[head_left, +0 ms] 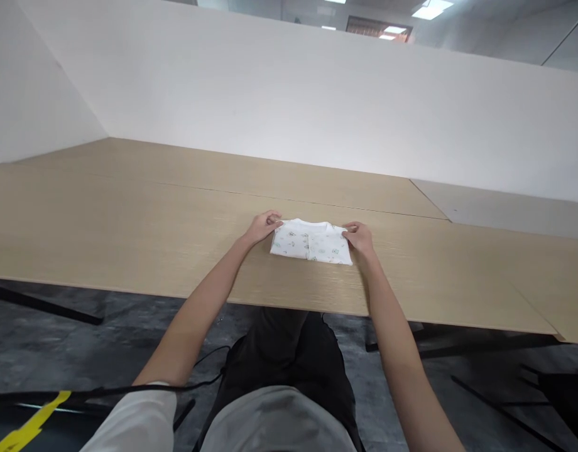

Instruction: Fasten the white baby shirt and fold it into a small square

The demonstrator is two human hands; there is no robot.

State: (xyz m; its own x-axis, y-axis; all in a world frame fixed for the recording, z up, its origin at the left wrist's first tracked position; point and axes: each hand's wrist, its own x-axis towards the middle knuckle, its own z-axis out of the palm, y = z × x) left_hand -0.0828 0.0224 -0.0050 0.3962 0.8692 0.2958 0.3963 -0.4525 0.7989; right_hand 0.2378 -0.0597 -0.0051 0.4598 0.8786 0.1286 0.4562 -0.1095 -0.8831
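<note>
A small white baby shirt [293, 241] with a scattered pale print lies folded into a flat, wide shape on the wooden table [185, 232]. Its neckline faces the far side. My left hand [264, 226] pinches the far left corner between thumb and fingers. At the far right corner, my right hand [359, 236] grips the cloth the same way. Both forearms reach in over the table's near edge. Whatever lies under the shirt's folded layers is hidden.
Behind the table rises a white partition [270, 94], with another wall at the left. A grey panel [501, 207] is set into the tabletop at the right rear. Below the near edge are dark table legs, a black cable and a yellow strip [32, 424].
</note>
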